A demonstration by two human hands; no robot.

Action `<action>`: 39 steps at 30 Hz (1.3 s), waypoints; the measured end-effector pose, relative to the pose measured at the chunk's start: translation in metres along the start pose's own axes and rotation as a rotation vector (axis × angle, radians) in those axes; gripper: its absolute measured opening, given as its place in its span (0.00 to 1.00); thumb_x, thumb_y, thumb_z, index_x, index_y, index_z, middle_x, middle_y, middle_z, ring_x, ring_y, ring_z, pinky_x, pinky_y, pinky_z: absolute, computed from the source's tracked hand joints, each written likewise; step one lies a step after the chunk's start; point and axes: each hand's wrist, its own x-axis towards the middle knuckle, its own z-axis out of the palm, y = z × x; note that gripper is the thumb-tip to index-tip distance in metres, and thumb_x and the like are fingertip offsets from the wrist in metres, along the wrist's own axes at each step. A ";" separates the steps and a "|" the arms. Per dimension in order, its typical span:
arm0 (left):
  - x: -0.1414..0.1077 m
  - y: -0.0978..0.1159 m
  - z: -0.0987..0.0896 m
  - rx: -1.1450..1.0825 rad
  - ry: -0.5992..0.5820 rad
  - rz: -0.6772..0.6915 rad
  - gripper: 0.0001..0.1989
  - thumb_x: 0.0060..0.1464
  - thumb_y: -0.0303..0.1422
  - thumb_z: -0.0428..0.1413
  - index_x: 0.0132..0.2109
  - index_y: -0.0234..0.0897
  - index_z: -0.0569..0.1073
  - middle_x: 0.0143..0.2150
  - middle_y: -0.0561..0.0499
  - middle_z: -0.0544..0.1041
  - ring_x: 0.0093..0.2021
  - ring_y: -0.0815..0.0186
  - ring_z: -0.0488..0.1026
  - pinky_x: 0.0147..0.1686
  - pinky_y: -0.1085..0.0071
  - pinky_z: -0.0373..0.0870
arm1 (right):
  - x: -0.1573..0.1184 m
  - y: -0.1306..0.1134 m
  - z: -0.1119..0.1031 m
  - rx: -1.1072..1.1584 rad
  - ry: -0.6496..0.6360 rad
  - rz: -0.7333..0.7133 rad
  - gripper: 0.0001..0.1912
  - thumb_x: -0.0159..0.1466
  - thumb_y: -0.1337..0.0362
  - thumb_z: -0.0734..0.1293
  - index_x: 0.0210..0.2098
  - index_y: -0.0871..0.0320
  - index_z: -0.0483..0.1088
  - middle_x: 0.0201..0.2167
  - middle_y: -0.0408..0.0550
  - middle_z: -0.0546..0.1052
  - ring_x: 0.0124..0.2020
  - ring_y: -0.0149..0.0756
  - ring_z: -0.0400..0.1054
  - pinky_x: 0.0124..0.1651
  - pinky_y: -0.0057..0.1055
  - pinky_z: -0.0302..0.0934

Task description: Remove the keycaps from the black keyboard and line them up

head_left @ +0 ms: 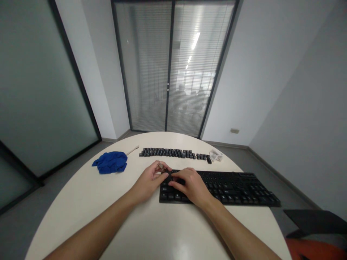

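Note:
A black keyboard [227, 186] lies on the table, its left end under my fingers. My left hand [151, 178] is at its upper left corner, thumb and fingers curled together around a small pale, brownish thing [161, 166] too blurred to name. On the left part of the keys rests my right hand [191, 184], its fingers bent in a pinch toward the left fingertips. Whatever is between those right fingers is hidden. Beyond the keyboard, loose black keycaps [165, 152] stand in rows.
A crumpled blue cloth [111, 162] lies at the left, with a thin pale stick [132, 150] beside it. Crumpled white tissue [216, 155] sits past the keycaps' right end. The round white table [146, 231] has a dark and red chair [317, 231] at its right.

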 end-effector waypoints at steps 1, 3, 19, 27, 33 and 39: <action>0.001 0.000 -0.002 -0.011 -0.002 -0.018 0.08 0.57 0.33 0.56 0.44 0.36 0.69 0.45 0.45 0.75 0.49 0.60 0.72 0.52 0.61 0.67 | 0.000 0.001 0.000 0.004 0.002 -0.002 0.13 0.61 0.54 0.71 0.42 0.54 0.77 0.35 0.45 0.82 0.38 0.39 0.74 0.46 0.36 0.57; 0.003 0.000 -0.006 -0.036 0.015 -0.058 0.11 0.55 0.33 0.58 0.45 0.35 0.70 0.45 0.44 0.77 0.47 0.60 0.74 0.52 0.60 0.68 | -0.001 0.002 0.001 0.025 -0.012 -0.013 0.14 0.61 0.54 0.71 0.43 0.54 0.76 0.36 0.45 0.82 0.39 0.38 0.74 0.47 0.35 0.58; 0.007 -0.011 -0.031 0.153 0.166 -0.043 0.17 0.56 0.37 0.58 0.50 0.36 0.69 0.47 0.43 0.78 0.48 0.59 0.76 0.52 0.59 0.69 | -0.005 0.015 -0.004 0.079 -0.111 -0.008 0.13 0.65 0.63 0.67 0.48 0.55 0.75 0.44 0.49 0.80 0.46 0.39 0.72 0.51 0.36 0.63; 0.009 -0.014 -0.044 0.104 0.126 -0.065 0.16 0.51 0.38 0.62 0.42 0.35 0.68 0.42 0.44 0.79 0.41 0.60 0.78 0.48 0.58 0.72 | -0.006 0.016 -0.001 0.086 -0.115 -0.016 0.12 0.65 0.63 0.67 0.48 0.55 0.75 0.44 0.49 0.79 0.46 0.40 0.71 0.52 0.37 0.63; 0.007 -0.008 -0.048 0.108 0.047 -0.074 0.14 0.49 0.37 0.63 0.39 0.36 0.69 0.41 0.45 0.80 0.40 0.61 0.78 0.46 0.61 0.73 | -0.006 0.018 0.000 0.092 -0.115 -0.024 0.12 0.65 0.64 0.66 0.48 0.54 0.74 0.44 0.48 0.79 0.46 0.39 0.71 0.52 0.36 0.63; 0.004 0.000 -0.046 0.206 -0.027 -0.058 0.10 0.52 0.35 0.61 0.40 0.35 0.71 0.42 0.46 0.80 0.41 0.62 0.78 0.46 0.62 0.74 | -0.005 0.015 -0.001 0.095 -0.115 -0.039 0.11 0.65 0.65 0.66 0.47 0.55 0.75 0.42 0.49 0.79 0.46 0.39 0.70 0.52 0.36 0.63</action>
